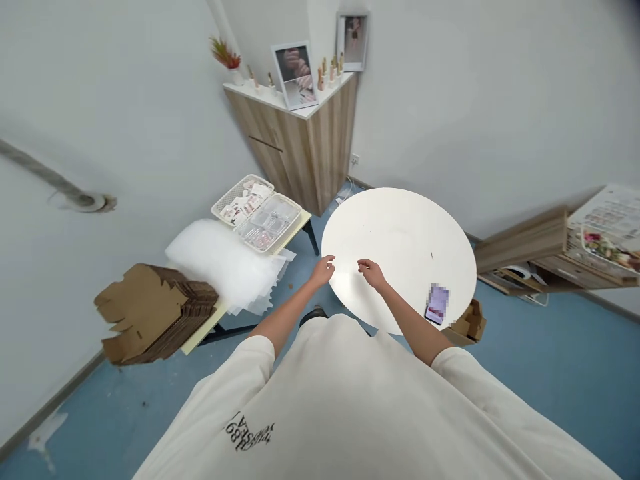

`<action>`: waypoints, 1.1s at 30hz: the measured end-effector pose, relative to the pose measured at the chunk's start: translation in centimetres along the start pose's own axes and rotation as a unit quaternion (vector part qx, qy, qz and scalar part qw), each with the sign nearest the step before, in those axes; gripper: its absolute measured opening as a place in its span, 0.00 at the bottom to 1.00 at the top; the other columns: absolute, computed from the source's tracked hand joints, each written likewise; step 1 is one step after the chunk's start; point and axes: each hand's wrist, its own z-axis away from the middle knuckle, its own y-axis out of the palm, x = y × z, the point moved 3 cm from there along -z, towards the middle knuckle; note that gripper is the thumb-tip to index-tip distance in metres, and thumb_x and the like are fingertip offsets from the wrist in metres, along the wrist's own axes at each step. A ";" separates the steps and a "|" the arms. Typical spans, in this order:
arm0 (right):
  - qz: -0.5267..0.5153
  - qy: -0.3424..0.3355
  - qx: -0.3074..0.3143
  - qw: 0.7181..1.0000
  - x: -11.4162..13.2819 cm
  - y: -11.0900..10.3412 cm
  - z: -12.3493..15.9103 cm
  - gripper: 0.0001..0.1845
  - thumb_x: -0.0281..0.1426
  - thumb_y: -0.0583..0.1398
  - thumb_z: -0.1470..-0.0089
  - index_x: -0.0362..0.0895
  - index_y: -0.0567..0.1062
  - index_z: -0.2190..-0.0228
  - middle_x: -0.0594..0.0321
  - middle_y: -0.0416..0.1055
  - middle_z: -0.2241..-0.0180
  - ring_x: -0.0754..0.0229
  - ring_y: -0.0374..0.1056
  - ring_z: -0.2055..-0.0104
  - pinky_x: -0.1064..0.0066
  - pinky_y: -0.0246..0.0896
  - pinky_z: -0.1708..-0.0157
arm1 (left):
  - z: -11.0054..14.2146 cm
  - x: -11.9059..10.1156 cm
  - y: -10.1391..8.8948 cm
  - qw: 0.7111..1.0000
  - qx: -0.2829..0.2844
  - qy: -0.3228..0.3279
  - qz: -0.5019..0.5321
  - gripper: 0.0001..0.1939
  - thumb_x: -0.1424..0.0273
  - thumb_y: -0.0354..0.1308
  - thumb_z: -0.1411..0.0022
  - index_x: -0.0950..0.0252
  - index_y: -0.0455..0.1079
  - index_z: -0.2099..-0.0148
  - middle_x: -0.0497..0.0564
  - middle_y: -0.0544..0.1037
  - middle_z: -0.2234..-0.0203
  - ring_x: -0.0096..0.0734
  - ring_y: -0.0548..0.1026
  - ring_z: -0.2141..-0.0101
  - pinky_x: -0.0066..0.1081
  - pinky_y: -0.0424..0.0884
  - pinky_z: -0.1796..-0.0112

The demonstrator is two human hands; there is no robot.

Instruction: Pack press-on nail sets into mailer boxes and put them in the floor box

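Over the near left edge of a round white table (400,227), my left hand (323,271) is held with its fingers loosely bent and apart. Facing it, my right hand (371,273) hovers above the tabletop, fingers slightly curled and spread. No object shows in either hand, and a gap separates the two. On the right part of the table lies a phone (437,305), its screen blurred out. A tiny dark object (432,255) rests farther back on the white surface.
To the left, a low table (200,333) carries stacked flat cardboard boxes (150,310), white foam sheets (225,260) and a white basket (255,213) of small packets. Behind stands a wooden corner cabinet (300,147). A cardboard box (470,325) and shelf unit (530,247) are right.
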 end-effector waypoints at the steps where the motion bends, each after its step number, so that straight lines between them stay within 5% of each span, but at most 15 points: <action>1: 0.006 -0.003 0.011 1.000 0.4 0.6 -0.5 0.18 0.39 0.58 0.45 0.48 0.78 0.55 0.58 0.76 0.52 0.55 0.75 0.56 0.60 0.71 0.54 | 0.3 0.4 -0.6 1.000 -0.006 -0.009 0.004 0.23 0.72 0.56 0.38 0.62 0.70 0.40 0.58 0.71 0.39 0.43 0.74 0.45 0.40 0.72 0.46; 9: 0.028 -0.033 0.043 0.998 5.0 6.0 -4.8 0.17 0.38 0.58 0.46 0.47 0.78 0.57 0.58 0.77 0.54 0.55 0.75 0.57 0.60 0.70 0.54 | -0.7 2.2 -6.7 0.999 -0.029 -0.025 0.004 0.22 0.68 0.57 0.35 0.61 0.69 0.40 0.59 0.70 0.38 0.45 0.72 0.42 0.40 0.72 0.46; 17: 0.067 -0.061 0.044 0.995 10.2 14.0 -10.3 0.15 0.36 0.58 0.44 0.47 0.78 0.56 0.58 0.77 0.52 0.57 0.74 0.56 0.60 0.69 0.50 | -5.4 4.4 -15.5 0.996 -0.071 0.042 0.020 0.22 0.76 0.56 0.38 0.61 0.71 0.41 0.56 0.74 0.43 0.41 0.75 0.46 0.42 0.70 0.43; 23: 0.160 -0.089 0.012 0.983 14.3 20.6 -15.1 0.20 0.35 0.60 0.45 0.48 0.76 0.51 0.56 0.73 0.47 0.55 0.73 0.54 0.61 0.67 0.47 | -9.2 6.6 -21.5 0.991 -0.122 0.030 0.035 0.25 0.78 0.55 0.40 0.60 0.71 0.41 0.55 0.73 0.43 0.39 0.74 0.45 0.41 0.70 0.43; 28: 0.258 -0.162 -0.012 0.952 17.8 24.9 -19.1 0.26 0.35 0.61 0.45 0.46 0.71 0.44 0.52 0.67 0.42 0.48 0.65 0.42 0.56 0.59 0.40 | -11.2 7.4 -24.1 0.991 -0.123 0.001 0.054 0.27 0.78 0.55 0.40 0.61 0.69 0.39 0.56 0.71 0.41 0.41 0.74 0.45 0.42 0.70 0.42; 33: 0.330 -0.158 -0.029 0.930 19.5 27.1 -22.4 0.28 0.36 0.63 0.45 0.46 0.69 0.43 0.49 0.58 0.35 0.37 0.56 0.36 0.45 0.53 0.39 | -12.7 7.4 -25.1 0.990 -0.118 0.009 0.076 0.34 0.79 0.55 0.41 0.62 0.61 0.33 0.57 0.68 0.37 0.43 0.70 0.40 0.44 0.66 0.39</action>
